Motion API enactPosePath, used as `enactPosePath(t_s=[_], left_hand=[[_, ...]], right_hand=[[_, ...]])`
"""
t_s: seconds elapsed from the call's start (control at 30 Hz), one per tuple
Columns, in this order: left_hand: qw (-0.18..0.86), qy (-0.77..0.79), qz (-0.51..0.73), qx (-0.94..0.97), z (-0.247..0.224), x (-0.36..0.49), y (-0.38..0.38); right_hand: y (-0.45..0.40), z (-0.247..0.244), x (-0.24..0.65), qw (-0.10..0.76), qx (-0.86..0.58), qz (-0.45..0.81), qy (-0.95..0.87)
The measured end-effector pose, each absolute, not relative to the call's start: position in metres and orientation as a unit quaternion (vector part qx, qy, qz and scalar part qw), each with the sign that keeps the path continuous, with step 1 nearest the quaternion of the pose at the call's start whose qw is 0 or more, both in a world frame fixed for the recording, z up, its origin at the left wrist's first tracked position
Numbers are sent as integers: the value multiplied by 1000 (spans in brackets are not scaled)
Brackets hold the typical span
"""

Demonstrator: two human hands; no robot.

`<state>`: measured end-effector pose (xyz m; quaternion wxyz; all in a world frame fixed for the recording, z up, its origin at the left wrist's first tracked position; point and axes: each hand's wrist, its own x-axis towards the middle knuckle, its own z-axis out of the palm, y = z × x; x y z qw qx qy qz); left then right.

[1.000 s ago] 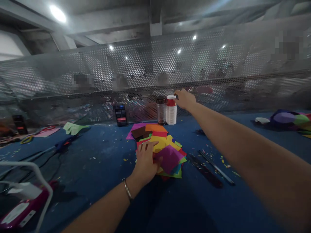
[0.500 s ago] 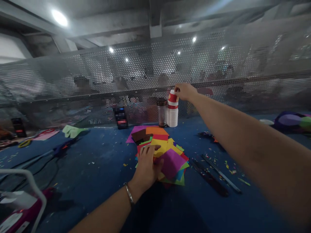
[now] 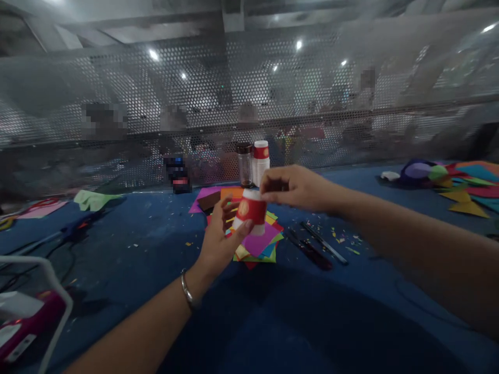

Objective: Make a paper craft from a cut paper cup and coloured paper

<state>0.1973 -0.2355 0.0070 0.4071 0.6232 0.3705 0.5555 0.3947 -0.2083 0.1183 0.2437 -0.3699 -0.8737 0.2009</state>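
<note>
A red and white paper cup (image 3: pixel 255 209) is upside down above a pile of coloured paper sheets (image 3: pixel 260 242). My right hand (image 3: pixel 292 188) pinches the cup near its upturned base. My left hand (image 3: pixel 220 236), a silver bangle on its wrist, closes round the cup's left side, thumb in front and fingers behind. Farther back stands a stack of paper cups (image 3: pixel 261 169), topped by a red and white one. Beside the stack is a clear jar with a dark lid (image 3: pixel 245 166).
Dark slender tools (image 3: pixel 312 249) lie among paper scraps right of the pile. Cut coloured shapes (image 3: pixel 468 184) lie far right. A glue gun (image 3: pixel 80 226) and a green paper piece (image 3: pixel 91 200) are on the left. A perforated metal screen (image 3: pixel 210 104) stands behind.
My right hand has taken a cup off the stack and brought it down toward me. My left hand has risen from the paper pile to the cup. The view has shifted.
</note>
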Motion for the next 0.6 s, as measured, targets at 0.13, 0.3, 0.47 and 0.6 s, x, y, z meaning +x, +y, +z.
enactPosePath(t_s=[0.13, 0.3, 0.47, 0.6], left_hand=[[530, 362, 497, 584, 16, 205, -248], [590, 353, 531, 495, 19, 201, -260], [564, 383, 547, 485, 14, 197, -261], [541, 386, 537, 520, 7, 202, -261]], right_hand=[[-234, 100, 398, 262, -368, 205, -869], [-247, 71, 428, 227, -508, 103, -824], [-262, 34, 447, 57, -563, 67, -822], [-261, 23, 446, 39, -578, 61, -813]])
